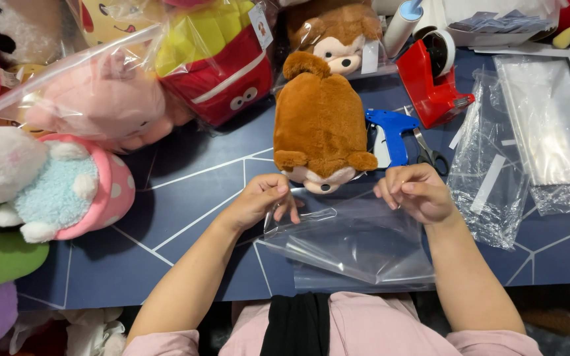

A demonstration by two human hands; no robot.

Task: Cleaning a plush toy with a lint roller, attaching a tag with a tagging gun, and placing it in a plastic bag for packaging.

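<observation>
A clear plastic bag [354,247] lies on the dark blue table [186,191] right in front of me. My left hand [264,198] pinches the bag's open edge at its left corner. My right hand [413,191] pinches the same edge at the right corner. Just beyond the bag's mouth lies a brown plush monkey [318,122], back up, its face pointing toward me between my two hands.
Bagged plush toys crowd the far left: a pink one [100,99], a red and yellow one [222,59], another brown monkey [334,33]. A blue tagging gun [392,132], scissors [430,155], a red tape dispenser [433,72] and loose clear bags [496,165] lie at the right.
</observation>
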